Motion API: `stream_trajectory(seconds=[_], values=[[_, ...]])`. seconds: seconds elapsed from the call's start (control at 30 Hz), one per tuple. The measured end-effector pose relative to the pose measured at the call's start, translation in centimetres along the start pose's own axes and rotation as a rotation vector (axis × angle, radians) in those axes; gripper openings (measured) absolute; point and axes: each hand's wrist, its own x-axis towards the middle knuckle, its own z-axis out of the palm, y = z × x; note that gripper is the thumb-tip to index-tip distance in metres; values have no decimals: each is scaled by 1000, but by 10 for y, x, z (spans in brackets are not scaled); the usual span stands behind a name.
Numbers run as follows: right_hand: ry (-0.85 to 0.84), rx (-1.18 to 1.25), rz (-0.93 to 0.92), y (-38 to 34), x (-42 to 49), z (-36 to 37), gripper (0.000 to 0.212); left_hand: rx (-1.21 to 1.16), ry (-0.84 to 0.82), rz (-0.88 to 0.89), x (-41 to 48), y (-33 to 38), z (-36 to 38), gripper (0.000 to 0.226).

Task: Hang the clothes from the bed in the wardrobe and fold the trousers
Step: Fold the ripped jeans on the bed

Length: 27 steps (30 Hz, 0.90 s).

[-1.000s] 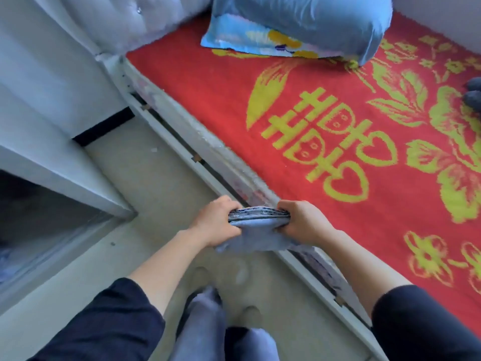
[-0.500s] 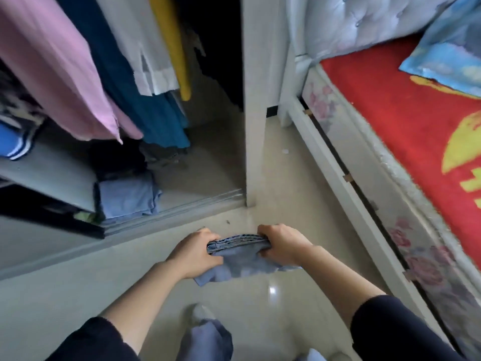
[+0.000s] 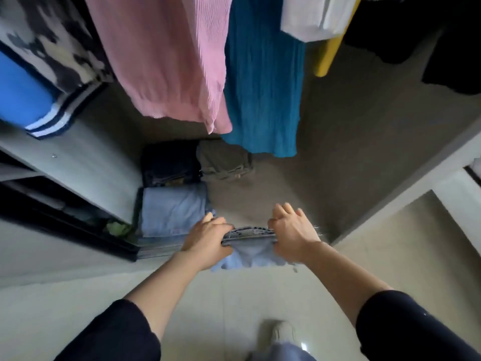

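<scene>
The folded trousers are pale blue denim, doubled over several times into a thick, compact bundle. Their stacked edges face up as a band of thin grey and white layers, and a soft, rounded fold sags beneath. They are held off the floor at the open front of the wardrobe, over its front edge, with one hand clamped on each end. The left hand wraps the left end, fingers curled down over the layered edge. The right hand grips the right end, knuckles up, with its fingers bent over the far side. Just left of the bundle, on the wardrobe's floor, lies a folded light blue pair; whether the left hand brushes it cannot be told from this angle. Behind that pair sit dark folded jeans and, beside them, a crumpled olive garment. A small tan patch at the near edge of the dark jeans may be a label, but it is too blurred to read. Above hang a pink ribbed garment, a teal pleated one, a white one and something yellow. At far left are a black-and-white patterned piece and a blue one with a striped hem. Dark sleeves cover both upper arms, and a pale shoe stands on the tiled floor.
</scene>
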Motion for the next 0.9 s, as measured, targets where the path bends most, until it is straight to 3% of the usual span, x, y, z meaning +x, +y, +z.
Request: stream_trajectory(seconds=[0.1,0.3,0.37,0.47,0.53,0.7,0.9], values=[[58,-83,14,8,67,31,29,57,70,-53,58,-29,27,30],[222,-113,91,15,168,101,43,-34,398,-167,142,-84,98,42],[160,-62,128,15,183,143,49,-113,368,-172,153,-93,142,48],[-95,194,216,16,186,211,53,-225,86,-213,153,-102,218,64],[-222,345,219,17,180,242,71,-298,-48,-223,144,-106,254,77],[-210,401,199,22,186,246,77,-338,22,-256,137,-113,268,79],[-195,379,137,1,169,184,65,-398,108,-342,114,-99,194,66]])
